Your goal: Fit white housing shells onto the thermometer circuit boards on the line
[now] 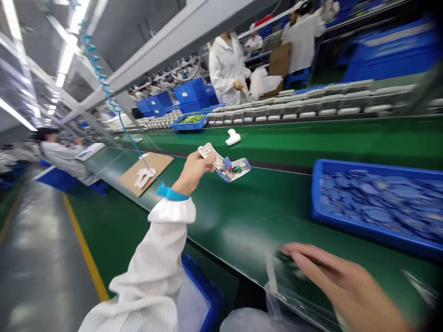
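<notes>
My left hand (195, 170), with a blue band at its wrist, pinches an open white plastic housing (208, 152) above the green work surface. At the housing's far end lies a blue-lined half (238, 168) with red and green wires and a small green part inside. Close to the front edge, my right hand (346, 281) is blurred by motion, thumb and fingers drawn together. A dark, smeared shape (289, 263) shows at its fingertips; I cannot make out what it is. Just under that hand is a clear plastic bag (294, 304) at the edge.
A blue bin (315, 193) of flat blue parts stands at the right. A white T-shaped piece (233, 137) lies on the green belt (284, 143). Rows of grey-white units (325, 103) line the far side. White parts rest on a cardboard sheet (162, 161), near a coiled blue hose (104, 85).
</notes>
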{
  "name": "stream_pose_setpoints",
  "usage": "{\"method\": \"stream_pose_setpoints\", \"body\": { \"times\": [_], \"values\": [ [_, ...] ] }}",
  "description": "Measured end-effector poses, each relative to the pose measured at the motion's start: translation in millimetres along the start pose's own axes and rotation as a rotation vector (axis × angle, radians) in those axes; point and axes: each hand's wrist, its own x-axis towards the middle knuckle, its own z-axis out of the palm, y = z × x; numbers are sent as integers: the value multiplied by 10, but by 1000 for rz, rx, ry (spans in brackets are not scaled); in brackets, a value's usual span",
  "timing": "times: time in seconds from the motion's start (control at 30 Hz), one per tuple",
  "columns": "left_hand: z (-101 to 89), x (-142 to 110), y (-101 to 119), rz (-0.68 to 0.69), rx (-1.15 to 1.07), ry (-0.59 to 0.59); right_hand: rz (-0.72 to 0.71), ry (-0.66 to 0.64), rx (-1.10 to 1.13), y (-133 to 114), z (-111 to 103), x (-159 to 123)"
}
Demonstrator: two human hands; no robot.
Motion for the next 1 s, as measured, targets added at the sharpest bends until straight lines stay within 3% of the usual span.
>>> {"method": "stream_pose_setpoints", "body": {
  "times": [0.07,0.1,0.2,0.27,0.33,0.4,0.5,0.57,0.63,0.73,0.83,1.0],
  "values": [
    [425,-391,18,26,-270,-127,96,-55,136,-205,76,97],
    [659,-628,-26,-5,-426,-178,121,-15,236,-286,124,149],
    [1316,-1408,-312,-281,-692,-315,193,201,491,-372,176,224],
    [1584,-1853,-517,-423,-674,-438,257,327,523,-304,71,161],
    [1655,-2123,-630,-443,-471,-613,291,371,390,-186,-127,25],
    [1589,-2183,-627,-303,-204,-692,284,317,155,-75,-351,-139],
    [1486,-1979,-516,69,67,-539,248,151,-116,19,-603,-351],
    [1512,-1781,-464,227,143,-479,204,64,-182,43,-687,-447],
    [1598,-1628,-455,210,160,-609,157,27,-184,54,-723,-509],
    [1725,-1557,-470,89,131,-809,127,172,-171,46,-743,-541],
    [1783,-1629,-459,68,138,-807,114,306,-212,-20,-769,-499],
    [1819,-1774,-447,13,194,-812,32,240,-402,-144,-806,-388]
  ]
}}
